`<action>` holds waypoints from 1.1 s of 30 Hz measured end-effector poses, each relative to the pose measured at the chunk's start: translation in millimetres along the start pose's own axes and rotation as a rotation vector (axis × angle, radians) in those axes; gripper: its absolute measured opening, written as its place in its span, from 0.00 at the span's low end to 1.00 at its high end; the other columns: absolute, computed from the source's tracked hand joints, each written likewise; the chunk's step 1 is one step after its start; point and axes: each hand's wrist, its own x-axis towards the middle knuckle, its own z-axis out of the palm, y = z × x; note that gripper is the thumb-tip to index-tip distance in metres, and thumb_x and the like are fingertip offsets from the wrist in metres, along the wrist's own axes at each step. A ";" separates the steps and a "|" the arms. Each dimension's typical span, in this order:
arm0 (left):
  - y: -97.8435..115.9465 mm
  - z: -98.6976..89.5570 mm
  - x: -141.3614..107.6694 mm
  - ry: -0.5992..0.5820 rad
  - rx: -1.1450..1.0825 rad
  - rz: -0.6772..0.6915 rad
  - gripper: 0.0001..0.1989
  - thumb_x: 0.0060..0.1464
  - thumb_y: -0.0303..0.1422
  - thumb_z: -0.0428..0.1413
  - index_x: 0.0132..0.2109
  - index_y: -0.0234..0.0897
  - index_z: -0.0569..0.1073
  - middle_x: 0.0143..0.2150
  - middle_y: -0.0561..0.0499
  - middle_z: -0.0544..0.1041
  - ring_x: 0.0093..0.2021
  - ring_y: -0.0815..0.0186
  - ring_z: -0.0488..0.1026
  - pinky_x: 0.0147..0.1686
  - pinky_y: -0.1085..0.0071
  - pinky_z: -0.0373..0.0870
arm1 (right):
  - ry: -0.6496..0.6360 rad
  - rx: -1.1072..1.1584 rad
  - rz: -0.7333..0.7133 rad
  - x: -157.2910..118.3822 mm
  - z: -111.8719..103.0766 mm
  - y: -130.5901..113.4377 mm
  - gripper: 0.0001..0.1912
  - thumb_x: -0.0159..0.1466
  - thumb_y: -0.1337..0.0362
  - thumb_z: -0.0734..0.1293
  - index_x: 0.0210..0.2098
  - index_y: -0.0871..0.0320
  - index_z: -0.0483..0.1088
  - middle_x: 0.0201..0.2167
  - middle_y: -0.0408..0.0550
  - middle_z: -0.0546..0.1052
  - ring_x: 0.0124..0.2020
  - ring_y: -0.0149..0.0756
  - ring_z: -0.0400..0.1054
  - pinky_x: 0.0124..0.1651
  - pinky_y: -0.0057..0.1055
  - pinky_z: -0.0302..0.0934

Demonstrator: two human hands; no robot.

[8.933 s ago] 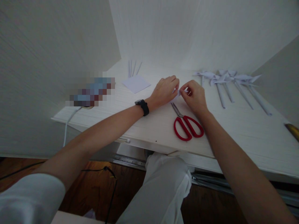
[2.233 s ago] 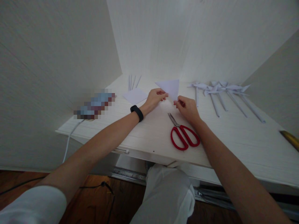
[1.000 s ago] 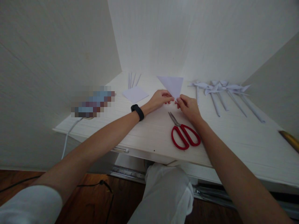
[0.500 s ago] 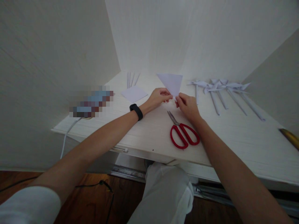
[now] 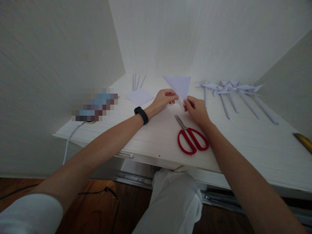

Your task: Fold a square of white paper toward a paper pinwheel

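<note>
A folded white paper (image 5: 180,86), roughly triangular with its point toward me, is held up between my hands. My left hand (image 5: 165,100), above a black wristband (image 5: 141,115), pinches the paper's left edge near the lower point. At the right side of that point, the fingers of my right hand (image 5: 195,109) are closed on the paper. Red-handled scissors (image 5: 191,139) lie just in front of my hands, their blades slightly apart and pointing away from me.
White paper pinwheels on rolled sticks (image 5: 229,89) lie at the right. A flat paper square (image 5: 139,97) and several thin sticks (image 5: 137,83) are behind my left wrist. A pixelated device (image 5: 96,105) with a cable sits left; a yellow object (image 5: 303,141) lies far right.
My left fingers have shifted slightly along the lower edge of the paper, and the small fold at its point looks narrower. My right hand keeps its grip.
</note>
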 end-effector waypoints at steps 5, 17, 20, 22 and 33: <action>-0.4 1.0 -0.6 0.002 -0.005 -0.014 0.03 0.46 0.25 0.58 0.27 0.31 0.71 0.20 0.55 0.70 0.21 0.76 0.66 0.23 0.78 0.60 | -0.006 -0.014 0.010 -0.3 1.5 1.3 0.16 0.63 0.63 0.56 0.19 0.57 0.59 0.17 0.43 0.67 0.20 0.30 0.58 0.29 0.29 0.49; -8.1 0.6 1.8 -0.015 0.060 0.064 0.03 0.48 0.27 0.57 0.29 0.31 0.70 0.22 0.56 0.71 0.20 0.77 0.66 0.22 0.79 0.62 | -0.031 -0.053 0.016 -0.1 3.0 -0.3 0.14 0.61 0.62 0.56 0.21 0.57 0.61 0.17 0.43 0.66 0.19 0.30 0.57 0.28 0.29 0.47; -7.2 1.0 1.4 -0.012 0.068 0.058 0.03 0.48 0.26 0.57 0.29 0.31 0.70 0.22 0.56 0.70 0.20 0.77 0.66 0.22 0.79 0.62 | -0.032 -0.056 0.021 0.0 3.1 -0.1 0.13 0.61 0.62 0.56 0.21 0.57 0.61 0.17 0.43 0.66 0.19 0.30 0.57 0.28 0.30 0.46; -6.5 1.1 1.1 -0.014 0.061 0.056 0.03 0.48 0.26 0.57 0.29 0.31 0.70 0.23 0.55 0.71 0.20 0.77 0.66 0.22 0.78 0.63 | -0.031 -0.058 0.022 0.0 2.9 -0.1 0.13 0.61 0.63 0.56 0.21 0.57 0.61 0.17 0.43 0.66 0.19 0.30 0.57 0.28 0.30 0.46; 0.4 1.8 -1.3 0.003 0.083 0.050 0.03 0.48 0.25 0.57 0.28 0.32 0.70 0.20 0.57 0.69 0.21 0.76 0.66 0.23 0.78 0.62 | -0.027 -0.040 0.026 0.3 2.5 -0.8 0.14 0.62 0.63 0.56 0.21 0.57 0.61 0.17 0.43 0.67 0.20 0.30 0.58 0.28 0.29 0.47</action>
